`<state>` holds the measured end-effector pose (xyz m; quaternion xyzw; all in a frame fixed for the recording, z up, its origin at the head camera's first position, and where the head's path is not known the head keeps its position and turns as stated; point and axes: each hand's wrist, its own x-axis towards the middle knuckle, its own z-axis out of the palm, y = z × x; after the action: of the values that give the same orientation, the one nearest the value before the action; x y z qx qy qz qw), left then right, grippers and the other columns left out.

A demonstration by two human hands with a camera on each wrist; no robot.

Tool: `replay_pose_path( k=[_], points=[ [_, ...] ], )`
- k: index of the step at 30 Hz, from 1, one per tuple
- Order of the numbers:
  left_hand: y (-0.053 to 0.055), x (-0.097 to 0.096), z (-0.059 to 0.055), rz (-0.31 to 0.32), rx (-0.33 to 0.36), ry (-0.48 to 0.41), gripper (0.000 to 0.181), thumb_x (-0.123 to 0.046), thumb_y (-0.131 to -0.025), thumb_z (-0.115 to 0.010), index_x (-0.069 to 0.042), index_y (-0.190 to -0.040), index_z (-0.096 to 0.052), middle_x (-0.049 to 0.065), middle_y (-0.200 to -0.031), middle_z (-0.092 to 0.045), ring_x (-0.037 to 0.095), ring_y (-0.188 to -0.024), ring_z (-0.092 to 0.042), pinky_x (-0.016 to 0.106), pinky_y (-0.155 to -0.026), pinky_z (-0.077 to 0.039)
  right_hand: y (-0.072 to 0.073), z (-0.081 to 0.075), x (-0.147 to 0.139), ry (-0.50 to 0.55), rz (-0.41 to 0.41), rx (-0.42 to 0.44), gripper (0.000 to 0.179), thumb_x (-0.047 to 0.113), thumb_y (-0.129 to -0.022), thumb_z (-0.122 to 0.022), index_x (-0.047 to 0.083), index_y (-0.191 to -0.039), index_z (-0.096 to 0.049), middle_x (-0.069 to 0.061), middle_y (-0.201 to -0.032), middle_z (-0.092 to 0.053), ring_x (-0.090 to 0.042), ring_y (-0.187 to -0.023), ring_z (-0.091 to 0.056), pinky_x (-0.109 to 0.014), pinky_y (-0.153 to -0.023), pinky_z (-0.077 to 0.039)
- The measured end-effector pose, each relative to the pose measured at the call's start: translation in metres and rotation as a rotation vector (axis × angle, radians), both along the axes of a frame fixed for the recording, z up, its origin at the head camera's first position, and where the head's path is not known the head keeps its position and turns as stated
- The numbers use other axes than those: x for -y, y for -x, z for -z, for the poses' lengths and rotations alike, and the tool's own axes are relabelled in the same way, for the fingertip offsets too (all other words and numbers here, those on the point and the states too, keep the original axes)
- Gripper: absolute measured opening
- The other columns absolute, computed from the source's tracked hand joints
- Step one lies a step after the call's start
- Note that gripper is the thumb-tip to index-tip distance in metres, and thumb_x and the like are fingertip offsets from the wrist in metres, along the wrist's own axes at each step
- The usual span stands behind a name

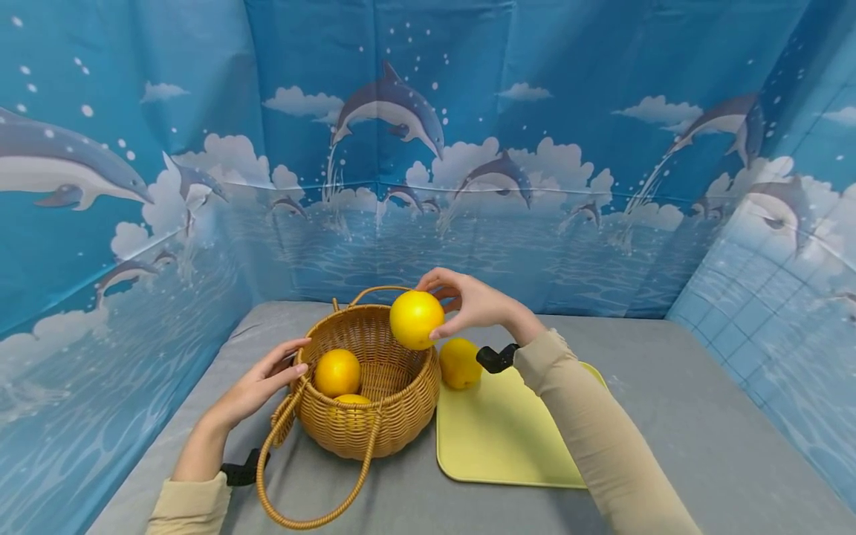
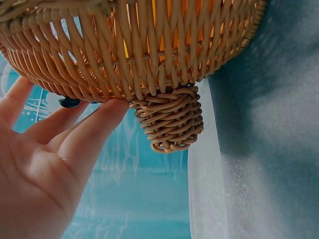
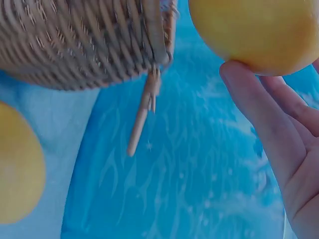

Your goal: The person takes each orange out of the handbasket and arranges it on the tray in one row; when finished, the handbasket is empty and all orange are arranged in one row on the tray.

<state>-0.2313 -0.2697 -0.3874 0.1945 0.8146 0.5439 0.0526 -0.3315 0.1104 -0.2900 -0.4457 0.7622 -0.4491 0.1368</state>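
Observation:
In the head view my right hand [image 1: 478, 301] holds an orange [image 1: 416, 319] between thumb and fingers, over the right rim of a round wicker basket [image 1: 408, 416]. The same held orange [image 3: 259, 35] shows in the right wrist view, with the thumb against its underside. My left hand [image 1: 257, 383] rests on the basket's left edge, its fingers spread and fairly straight. In the left wrist view its thumb touches the woven side [image 2: 164, 59]. Inside the basket lie an orange [image 1: 337, 372] and another orange [image 1: 353, 400], partly hidden by the front wall.
Right of the basket, a yellow tray [image 1: 501, 438] lies on the grey surface [image 1: 682, 416], with one orange [image 1: 460, 364] at its far left corner. A basket handle [image 1: 314, 522] hangs down toward the front. A dolphin-print curtain [image 1: 568, 245] surrounds the surface.

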Motion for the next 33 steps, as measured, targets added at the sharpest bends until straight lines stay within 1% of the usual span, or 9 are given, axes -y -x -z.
replay_pose_path(
  k=[2,3,4,7,11,15,23,28,33],
  points=[
    [0.0,0.0,0.0,0.002,-0.001,0.0,0.051,-0.025,-0.1,-0.047,-0.013,-0.147,-0.03,0.016,-0.153,-0.016,0.04,-0.138,-0.018,0.061,-0.103,-0.025,-0.001,0.005,-0.012,0.046,0.035,0.012,0.064,0.004,-0.074,-0.079,0.008,-0.128,-0.045,-0.012,-0.129,-0.047,-0.032,-0.114,-0.051,-0.041,-0.09,-0.048],
    [0.0,0.0,0.0,0.002,-0.001,-0.001,0.051,-0.025,-0.1,-0.047,-0.014,-0.146,-0.03,0.016,-0.153,-0.016,0.04,-0.138,-0.018,0.061,-0.103,-0.025,0.001,0.01,-0.019,0.062,0.054,0.011,0.064,0.006,-0.074,-0.079,0.009,-0.128,-0.045,-0.011,-0.128,-0.047,-0.031,-0.114,-0.051,-0.04,-0.089,-0.048],
    [0.001,-0.001,0.0,0.002,0.0,0.0,0.051,-0.025,-0.1,-0.047,-0.013,-0.146,-0.03,0.016,-0.153,-0.016,0.04,-0.137,-0.019,0.061,-0.103,-0.025,0.0,0.012,-0.024,0.076,0.076,0.006,0.064,0.007,-0.073,-0.08,0.01,-0.127,-0.046,-0.011,-0.128,-0.047,-0.03,-0.113,-0.052,-0.04,-0.088,-0.049],
    [0.001,-0.001,0.0,0.003,-0.001,-0.001,0.051,-0.025,-0.1,-0.047,-0.013,-0.147,-0.03,0.017,-0.153,-0.016,0.04,-0.137,-0.019,0.061,-0.102,-0.026,-0.002,0.021,-0.04,0.111,0.134,0.006,0.064,0.009,-0.073,-0.081,0.009,-0.127,-0.046,-0.013,-0.128,-0.047,-0.03,-0.113,-0.052,-0.039,-0.088,-0.049],
    [0.001,0.0,0.0,0.002,-0.004,-0.001,0.051,-0.025,-0.1,-0.047,-0.013,-0.147,-0.03,0.017,-0.153,-0.016,0.04,-0.137,-0.019,0.062,-0.102,-0.026,-0.007,0.033,-0.057,0.145,0.19,0.018,0.065,0.008,-0.073,-0.08,0.008,-0.128,-0.046,-0.015,-0.129,-0.047,-0.03,-0.112,-0.053,-0.04,-0.088,-0.049],
    [0.001,0.0,0.0,0.004,-0.004,-0.001,0.051,-0.025,-0.1,-0.047,-0.013,-0.147,-0.03,0.017,-0.153,-0.015,0.04,-0.137,-0.019,0.062,-0.102,-0.026,-0.011,0.048,-0.073,0.182,0.223,0.044,0.064,0.005,-0.074,-0.079,0.007,-0.129,-0.045,-0.016,-0.129,-0.047,-0.028,-0.112,-0.054,-0.042,-0.088,-0.049],
    [0.002,0.0,0.001,0.003,-0.006,-0.003,0.051,-0.025,-0.1,-0.047,-0.013,-0.147,-0.03,0.016,-0.153,-0.016,0.04,-0.138,-0.018,0.061,-0.103,-0.025,-0.016,0.073,-0.102,0.224,0.276,0.068,0.061,0.001,-0.076,-0.076,0.002,-0.128,-0.043,-0.02,-0.129,-0.046,-0.021,-0.109,-0.056,-0.038,-0.086,-0.051],
    [0.001,0.0,0.002,0.004,-0.009,-0.007,0.051,-0.024,-0.1,-0.047,-0.012,-0.147,-0.03,0.016,-0.153,-0.017,0.04,-0.137,-0.018,0.061,-0.103,-0.025,-0.016,0.089,-0.118,0.24,0.283,0.078,0.06,-0.003,-0.078,-0.073,0.0,-0.128,-0.041,-0.021,-0.129,-0.044,-0.019,-0.108,-0.057,-0.037,-0.085,-0.051],
    [0.001,0.0,0.002,0.001,-0.008,-0.003,0.051,-0.025,-0.1,-0.047,-0.013,-0.147,-0.03,0.016,-0.153,-0.016,0.04,-0.138,-0.018,0.062,-0.103,-0.024,-0.016,0.104,-0.133,0.242,0.32,0.1,0.06,-0.004,-0.078,-0.072,-0.001,-0.13,-0.04,-0.024,-0.13,-0.043,-0.017,-0.108,-0.057,-0.037,-0.085,-0.052]
  ],
)
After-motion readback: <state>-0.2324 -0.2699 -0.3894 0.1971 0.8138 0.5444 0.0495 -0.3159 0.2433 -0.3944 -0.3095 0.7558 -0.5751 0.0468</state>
